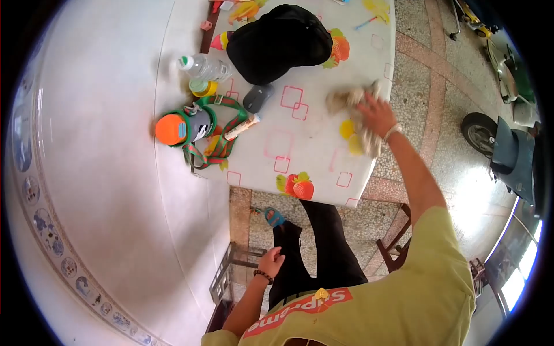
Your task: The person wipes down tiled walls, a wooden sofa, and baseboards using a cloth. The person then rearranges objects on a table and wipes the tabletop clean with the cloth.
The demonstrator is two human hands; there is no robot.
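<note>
My right hand (378, 116) presses down on a crumpled beige cloth (345, 99) near the right edge of the table (314, 138). Part of the cloth spreads beneath the palm and hangs toward the edge; hand and cloth are a little blurred. Below the table's front edge, my left hand (270, 262) hovers over my lap, its fingers curled in and nothing visible in them. The patterned tabletop carries a black cap-like item (280, 43) at the back and a dark computer mouse (258, 98) in front of it.
Along the wall side stand a clear plastic bottle (208, 67), an orange-lidded flask (172, 129) with a green-red strap (231, 130), and a slim printed packet (242, 127). A wooden stool (395, 242) is beside my legs. A scooter (508, 150) stands on the right.
</note>
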